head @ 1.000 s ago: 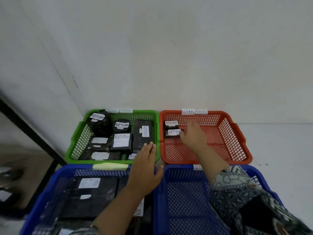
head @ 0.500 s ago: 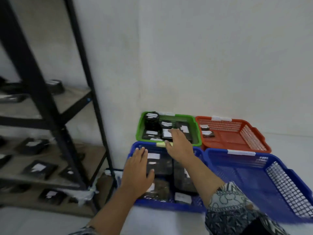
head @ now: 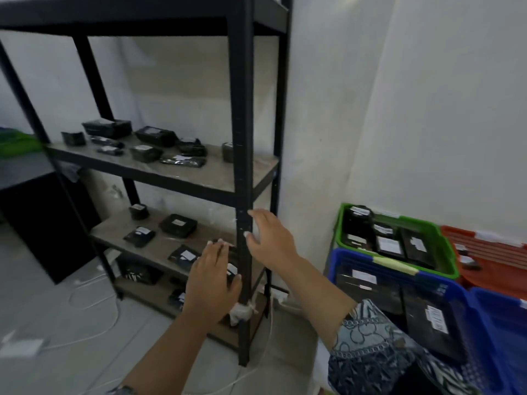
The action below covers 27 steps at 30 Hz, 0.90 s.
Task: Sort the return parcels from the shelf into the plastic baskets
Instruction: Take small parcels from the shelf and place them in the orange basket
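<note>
A black metal shelf (head: 242, 132) stands at the left with black wrapped parcels bearing white labels on its boards, several on the upper board (head: 148, 151) and several on the lower one (head: 178, 225). My left hand (head: 212, 283) reaches flat toward the lower board, fingers straight, holding nothing. My right hand (head: 271, 238) hovers open just right of the shelf's front post. At the right stand a green basket (head: 427, 266) with parcels, a red basket (head: 490, 252) with small parcels, and a blue basket (head: 399, 283) with parcels.
A second blue basket (head: 502, 323) sits at the far right. White cables (head: 94, 283) trail on the tiled floor under the shelf. A dark cabinet (head: 42, 223) stands at the left. The white wall is behind the baskets.
The view swung left from the baskets to the shelf. Both hands moved away from the baskets and now reach toward the lower shelf board, empty.
</note>
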Motion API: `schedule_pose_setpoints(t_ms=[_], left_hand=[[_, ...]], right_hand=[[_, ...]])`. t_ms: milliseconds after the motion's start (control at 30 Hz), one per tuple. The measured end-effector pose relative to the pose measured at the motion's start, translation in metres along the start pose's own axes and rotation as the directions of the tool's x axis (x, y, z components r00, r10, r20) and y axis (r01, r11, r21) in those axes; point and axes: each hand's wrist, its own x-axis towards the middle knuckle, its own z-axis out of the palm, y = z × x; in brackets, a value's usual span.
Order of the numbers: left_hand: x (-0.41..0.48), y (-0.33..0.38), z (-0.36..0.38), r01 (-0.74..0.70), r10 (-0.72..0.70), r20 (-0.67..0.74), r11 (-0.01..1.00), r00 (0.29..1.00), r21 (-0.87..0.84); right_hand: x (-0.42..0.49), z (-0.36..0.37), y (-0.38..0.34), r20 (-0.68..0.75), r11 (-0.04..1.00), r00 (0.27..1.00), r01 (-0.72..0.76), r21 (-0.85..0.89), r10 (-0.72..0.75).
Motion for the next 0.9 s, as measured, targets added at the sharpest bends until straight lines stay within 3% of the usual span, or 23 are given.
schedule_pose_setpoints(t_ms=[267,667,900], left_hand=[[0.064,-0.098,-0.012,0.074,-0.075,-0.013,0.997,0.997,-0.026],[0.177,-0.189,-0.009,-0.039,0.039,-0.008,0.999,0.999,-0.035],[0.244,-0.244,-0.004,-0.114,0.113,-0.1,0.993,0.989,-0.012]], right_hand=[[0.102,0.059,-0.056,-0.016,0.995,0.996,0.089,0.036,-0.088],[0.227,0.105,-0.065,-0.046,0.996,0.995,-0.091,-0.02,0.09],[0.286,0.132,-0.066,-0.038,0.978,0.986,-0.165,-0.13,0.162]])
